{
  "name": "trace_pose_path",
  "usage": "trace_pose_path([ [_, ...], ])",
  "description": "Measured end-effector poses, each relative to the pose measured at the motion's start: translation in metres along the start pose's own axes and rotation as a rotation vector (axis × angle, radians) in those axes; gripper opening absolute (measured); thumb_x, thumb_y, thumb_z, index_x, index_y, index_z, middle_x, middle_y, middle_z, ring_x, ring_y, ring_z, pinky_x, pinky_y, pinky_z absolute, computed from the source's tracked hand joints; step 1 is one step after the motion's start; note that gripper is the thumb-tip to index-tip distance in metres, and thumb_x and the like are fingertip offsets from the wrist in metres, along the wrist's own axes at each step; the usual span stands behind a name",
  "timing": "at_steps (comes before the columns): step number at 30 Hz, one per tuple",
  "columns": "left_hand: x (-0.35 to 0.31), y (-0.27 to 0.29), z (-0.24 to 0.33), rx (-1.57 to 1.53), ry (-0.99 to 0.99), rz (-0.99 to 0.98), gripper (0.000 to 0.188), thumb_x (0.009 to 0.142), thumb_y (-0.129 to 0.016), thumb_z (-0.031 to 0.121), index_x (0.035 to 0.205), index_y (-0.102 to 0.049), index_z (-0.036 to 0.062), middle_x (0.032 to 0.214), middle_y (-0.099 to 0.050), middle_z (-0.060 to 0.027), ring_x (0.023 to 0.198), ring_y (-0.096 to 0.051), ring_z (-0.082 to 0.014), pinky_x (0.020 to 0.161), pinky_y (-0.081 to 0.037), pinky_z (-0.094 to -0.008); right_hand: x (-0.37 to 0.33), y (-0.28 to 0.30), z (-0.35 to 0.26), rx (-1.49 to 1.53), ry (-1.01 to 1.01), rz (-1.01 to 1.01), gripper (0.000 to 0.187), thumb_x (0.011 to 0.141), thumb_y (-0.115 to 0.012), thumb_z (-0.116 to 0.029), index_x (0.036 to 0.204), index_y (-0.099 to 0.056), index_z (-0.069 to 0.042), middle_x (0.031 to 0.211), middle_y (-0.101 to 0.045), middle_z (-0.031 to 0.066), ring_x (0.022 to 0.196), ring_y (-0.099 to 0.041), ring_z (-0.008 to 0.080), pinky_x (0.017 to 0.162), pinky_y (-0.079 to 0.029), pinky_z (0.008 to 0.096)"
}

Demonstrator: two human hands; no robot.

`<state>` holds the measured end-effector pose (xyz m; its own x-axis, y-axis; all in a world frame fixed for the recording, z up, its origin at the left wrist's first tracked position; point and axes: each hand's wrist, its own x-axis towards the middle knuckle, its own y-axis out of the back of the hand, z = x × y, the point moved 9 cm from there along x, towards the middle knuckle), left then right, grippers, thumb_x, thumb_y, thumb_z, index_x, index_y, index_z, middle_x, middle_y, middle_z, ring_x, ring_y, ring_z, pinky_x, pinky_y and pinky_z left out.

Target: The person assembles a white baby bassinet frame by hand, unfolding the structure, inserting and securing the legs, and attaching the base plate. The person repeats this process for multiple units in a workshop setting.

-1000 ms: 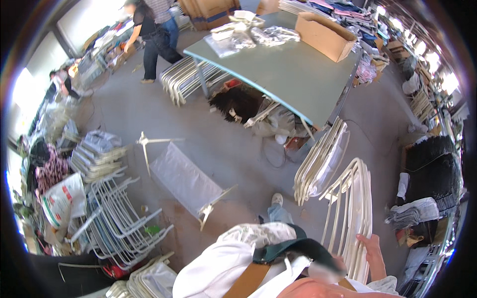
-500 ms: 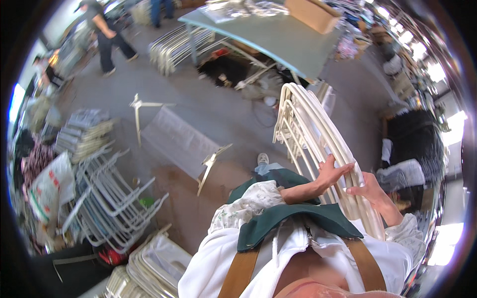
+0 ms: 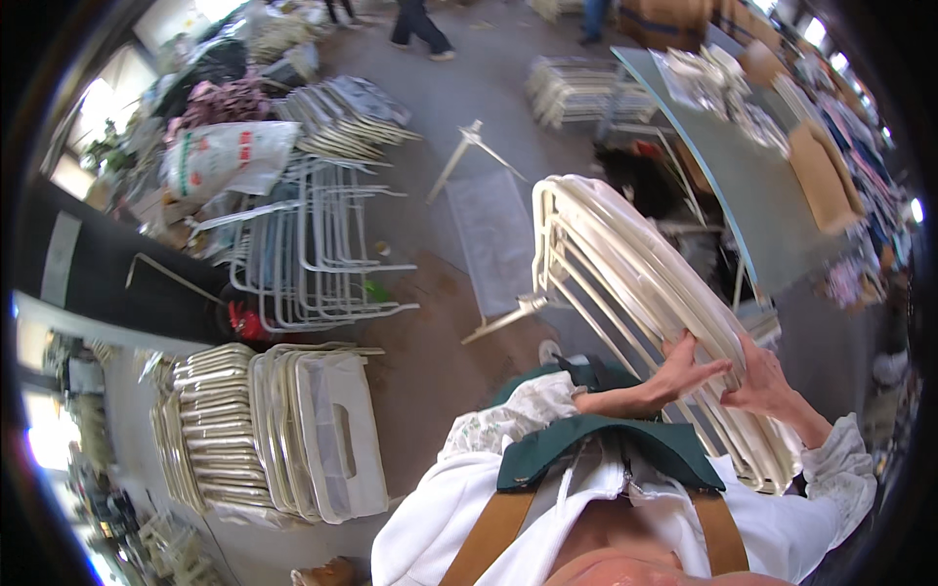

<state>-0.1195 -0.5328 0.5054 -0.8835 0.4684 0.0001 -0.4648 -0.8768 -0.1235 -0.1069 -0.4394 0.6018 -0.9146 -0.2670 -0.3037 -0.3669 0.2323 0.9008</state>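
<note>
In front of me, tilted, is a stack of cream metal-tube frames point(image 3: 640, 278) with rounded corners, several folded flat against one another. My left hand point(image 3: 687, 375) grips its left side, the fingers closed over the tubes. On the opposite side my right hand point(image 3: 765, 383) is closed around the outer tubes, thumb toward the left hand. The stack rises away from my body, and its near end rests low by my right side. Parts of my fingers are hidden behind the tubes.
A row of similar folded frames point(image 3: 230, 420) stands at the near left. Farther left lie bare tube frames point(image 3: 313, 249) and a white sack point(image 3: 230, 156). A grey sheet with metal legs point(image 3: 489, 234) lies on the floor ahead. At the right stands a table point(image 3: 728, 161); people walk beyond.
My view has swung left, so the row of folded frames at the near left now shows fully. The stack stays between my hands.
</note>
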Motion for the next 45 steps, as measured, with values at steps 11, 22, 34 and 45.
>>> trace_pose_path([
  [11, -0.091, 0.137, 0.306, 0.126, -0.885, -0.018, 0.016, 0.089, -0.059, 0.002, 0.102, -0.068, -0.0031, 0.094, -0.070, -0.0156, 0.085, -0.066, -0.0298, 0.075, -0.052, -0.0391, 0.096, 0.106, -0.100, -0.336, 0.627, 0.062, 0.062, 0.053, -0.073, -0.011, 0.110, -0.052, 0.000, 0.096, -0.061, 0.0208, 0.091, -0.059, 0.0416, 0.077, -0.049, 0.0467],
  [22, -0.223, 0.124, 0.380, 0.589, -1.272, 0.851, 0.019, 0.092, -0.065, 0.020, 0.105, -0.070, 0.0327, 0.088, -0.054, 0.0110, 0.096, -0.039, -0.0097, 0.084, -0.029, -0.0356, 0.150, 0.085, -0.167, -0.796, 1.270, 0.078, 0.064, 0.048, -0.080, -0.016, 0.105, -0.055, -0.001, 0.090, -0.055, 0.0109, 0.091, -0.055, 0.0255, 0.075, -0.046, 0.0365],
  [34, -0.147, 0.332, 0.116, 0.558, -0.036, 0.883, 0.066, 0.080, -0.078, 0.032, 0.134, -0.053, 0.0048, 0.130, -0.055, -0.0145, 0.115, -0.054, -0.0253, 0.098, -0.042, -0.0375, 0.252, 0.077, -0.272, -0.999, 1.563, 0.530, 0.053, 0.055, -0.082, -0.022, 0.098, -0.056, -0.005, 0.097, -0.057, 0.0052, 0.100, -0.054, 0.0192, 0.093, -0.038, 0.0401],
  [45, -0.014, 0.358, 0.033, -0.204, -0.014, 0.624, 0.040, 0.069, -0.085, 0.006, 0.100, -0.064, -0.0048, 0.086, -0.067, -0.0056, 0.073, -0.062, -0.0126, 0.068, -0.052, -0.0283, 0.411, 0.076, -0.338, -0.742, 1.464, 0.636, 0.047, 0.059, -0.073, -0.004, 0.104, -0.062, -0.011, 0.107, -0.060, 0.0025, 0.116, -0.052, 0.0200, 0.119, -0.015, 0.0575],
])
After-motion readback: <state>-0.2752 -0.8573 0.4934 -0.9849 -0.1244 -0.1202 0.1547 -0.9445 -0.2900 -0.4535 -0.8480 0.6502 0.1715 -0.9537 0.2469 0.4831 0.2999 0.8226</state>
